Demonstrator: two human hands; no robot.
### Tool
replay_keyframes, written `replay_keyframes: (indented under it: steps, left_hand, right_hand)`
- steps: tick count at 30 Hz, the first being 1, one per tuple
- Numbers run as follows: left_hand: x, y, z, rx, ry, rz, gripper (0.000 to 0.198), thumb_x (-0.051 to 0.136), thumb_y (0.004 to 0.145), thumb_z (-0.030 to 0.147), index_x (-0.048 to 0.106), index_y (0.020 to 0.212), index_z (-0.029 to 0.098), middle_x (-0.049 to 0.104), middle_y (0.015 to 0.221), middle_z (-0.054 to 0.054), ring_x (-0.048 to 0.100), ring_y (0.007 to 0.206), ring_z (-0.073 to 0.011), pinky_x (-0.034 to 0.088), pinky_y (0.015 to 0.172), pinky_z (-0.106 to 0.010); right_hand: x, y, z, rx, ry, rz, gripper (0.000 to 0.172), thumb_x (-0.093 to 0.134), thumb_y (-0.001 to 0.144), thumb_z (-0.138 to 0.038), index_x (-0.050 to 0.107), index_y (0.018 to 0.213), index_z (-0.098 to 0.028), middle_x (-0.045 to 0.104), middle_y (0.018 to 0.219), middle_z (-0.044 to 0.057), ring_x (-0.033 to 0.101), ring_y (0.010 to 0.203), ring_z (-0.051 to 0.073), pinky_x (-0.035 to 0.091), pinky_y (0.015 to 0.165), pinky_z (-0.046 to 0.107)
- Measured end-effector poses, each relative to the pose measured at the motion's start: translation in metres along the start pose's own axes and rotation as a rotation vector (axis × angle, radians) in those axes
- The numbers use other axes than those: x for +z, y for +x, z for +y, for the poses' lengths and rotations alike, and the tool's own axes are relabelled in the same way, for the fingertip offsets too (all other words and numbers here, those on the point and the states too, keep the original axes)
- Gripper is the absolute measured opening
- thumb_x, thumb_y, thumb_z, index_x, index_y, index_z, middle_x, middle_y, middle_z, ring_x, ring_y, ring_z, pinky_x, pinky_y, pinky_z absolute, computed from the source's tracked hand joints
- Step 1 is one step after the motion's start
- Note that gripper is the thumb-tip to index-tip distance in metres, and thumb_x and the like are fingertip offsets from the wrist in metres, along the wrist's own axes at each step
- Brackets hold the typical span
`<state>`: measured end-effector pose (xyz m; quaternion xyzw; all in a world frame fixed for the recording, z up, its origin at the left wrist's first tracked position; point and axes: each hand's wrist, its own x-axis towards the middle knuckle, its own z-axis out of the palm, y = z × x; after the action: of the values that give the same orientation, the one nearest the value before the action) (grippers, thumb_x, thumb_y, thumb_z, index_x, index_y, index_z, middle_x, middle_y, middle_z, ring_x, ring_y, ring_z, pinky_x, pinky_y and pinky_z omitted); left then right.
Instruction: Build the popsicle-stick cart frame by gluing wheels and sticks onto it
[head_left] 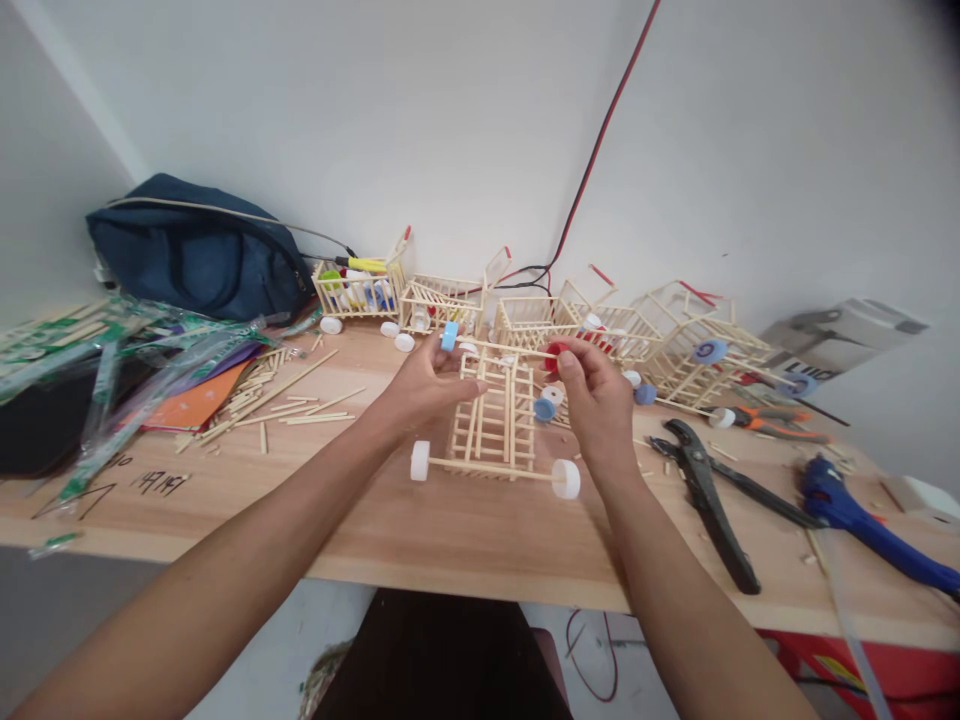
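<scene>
A small cart of wooden sticks is held above the table between my hands, its lattice facing me. White bottle-cap wheels sit at both ends of its near axle stick. My left hand grips the cart's left side, thumb across the frame, with a blue bottle cap at its fingertips on the far axle's left end. Some of its fingers are hidden. My right hand pinches a red bottle cap at the far axle's right end.
Several stick carts line the wall. Loose sticks, plastic wrappers and a blue bag are left. Rightward lie a black-handled cutter, orange-handled pliers and a blue glue gun. The table's front edge is near me.
</scene>
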<state>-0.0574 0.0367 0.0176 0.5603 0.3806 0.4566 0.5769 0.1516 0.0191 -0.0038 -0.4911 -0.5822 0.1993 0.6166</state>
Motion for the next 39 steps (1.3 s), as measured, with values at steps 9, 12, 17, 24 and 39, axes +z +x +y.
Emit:
replay_keyframes:
  steps: [9,12,17,24,39]
  left_hand:
    - [-0.0007,-0.0004,-0.0007,-0.001,0.001,-0.001,0.062,0.079,0.062,0.018,0.053,0.119,0.016,0.061,0.127,-0.014,0.055,0.123,-0.0303,0.046,0.099,-0.042]
    - [-0.0005,-0.0001,-0.0006,-0.004,0.005,0.003,0.062,0.078,0.061,0.018,0.052,0.117,0.016,0.06,0.128,-0.015,0.054,0.124,-0.0304,0.045,0.099,-0.042]
    - [0.0001,0.0002,-0.0002,-0.002,0.001,-0.005,0.06,0.077,0.06,0.019,0.051,0.114,0.016,0.06,0.125,-0.015,0.054,0.123,-0.0311,0.044,0.099,-0.042]
    - [0.0015,-0.0016,0.0028,-0.009,-0.001,0.007,0.059,0.074,0.061,0.02,0.052,0.116,0.016,0.063,0.115,-0.011,0.058,0.117,-0.0285,0.043,0.098,-0.041]
    - [0.001,0.0005,-0.0009,-0.006,-0.024,0.034,0.061,0.068,0.064,0.017,0.054,0.123,0.017,0.065,0.113,-0.01,0.06,0.111,-0.0262,0.044,0.098,-0.041]
  right_hand:
    - [0.0001,0.0001,-0.0011,0.005,0.0,0.007,0.031,0.06,0.091,-0.047,0.068,0.105,-0.022,0.072,0.098,0.004,0.066,0.082,0.015,0.053,0.074,0.03]
    - [-0.0001,0.0001,-0.0004,-0.002,-0.008,0.01,0.03,0.06,0.09,-0.048,0.068,0.105,-0.022,0.072,0.099,0.004,0.066,0.083,0.016,0.054,0.074,0.031]
    - [0.0001,-0.0002,-0.0006,-0.007,-0.014,0.01,0.031,0.059,0.091,-0.048,0.068,0.105,-0.022,0.072,0.099,0.004,0.066,0.083,0.015,0.054,0.075,0.031]
    - [0.0009,-0.0004,-0.0017,-0.013,-0.004,0.008,0.032,0.059,0.091,-0.047,0.068,0.106,-0.021,0.072,0.098,0.005,0.065,0.082,0.015,0.054,0.073,0.03]
    - [0.0006,-0.0003,-0.005,-0.019,-0.037,0.006,0.033,0.058,0.091,-0.049,0.068,0.105,-0.021,0.072,0.095,0.004,0.066,0.078,0.015,0.054,0.073,0.031]
